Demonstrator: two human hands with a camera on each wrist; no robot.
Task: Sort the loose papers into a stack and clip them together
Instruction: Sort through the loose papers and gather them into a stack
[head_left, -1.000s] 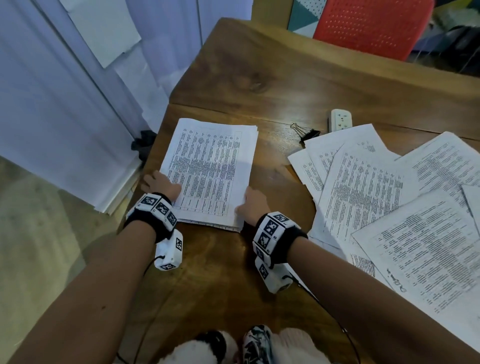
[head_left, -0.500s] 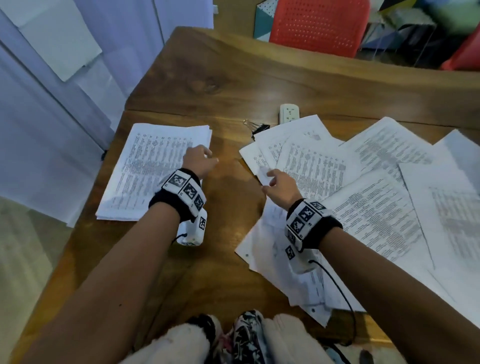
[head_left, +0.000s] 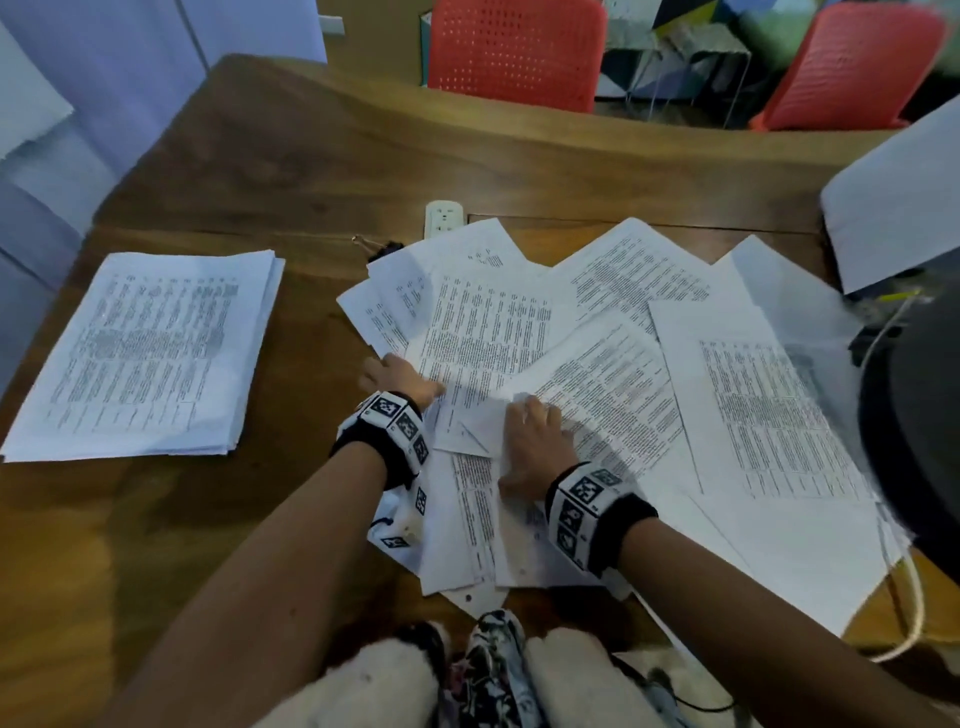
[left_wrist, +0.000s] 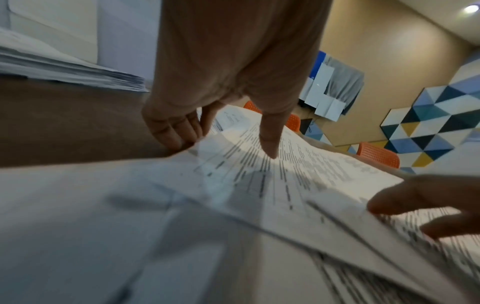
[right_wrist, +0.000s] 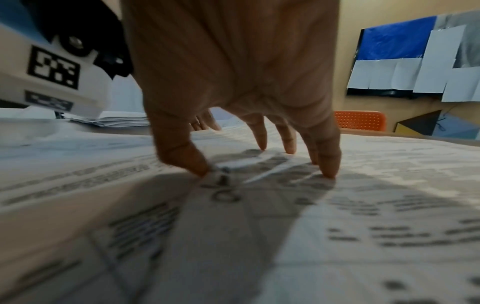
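A squared stack of printed papers (head_left: 150, 353) lies at the left of the wooden table (head_left: 291, 156); its edge shows in the left wrist view (left_wrist: 78, 72). Loose printed sheets (head_left: 623, 364) overlap in a wide spread at centre and right. A black binder clip (head_left: 382, 247) lies at the spread's far left corner, half under a sheet. My left hand (head_left: 400, 376) pinches the left edge of a loose sheet (left_wrist: 259, 174), thumb on top and fingers (left_wrist: 168, 131) curled at its edge. My right hand (head_left: 535, 431) presses spread fingertips (right_wrist: 330, 170) down on a neighbouring sheet (right_wrist: 363, 205).
A white power socket (head_left: 444, 218) sits in the table behind the papers. A large black object (head_left: 914, 441) with a white cable (head_left: 914, 597) crowds the right edge, a sheet (head_left: 898, 197) above it. Red chairs (head_left: 519, 52) stand beyond the table.
Both hands have left the stack and moved right onto the loose sheets. The left hand has taken hold of a sheet's edge; the right hand now presses on the spread.
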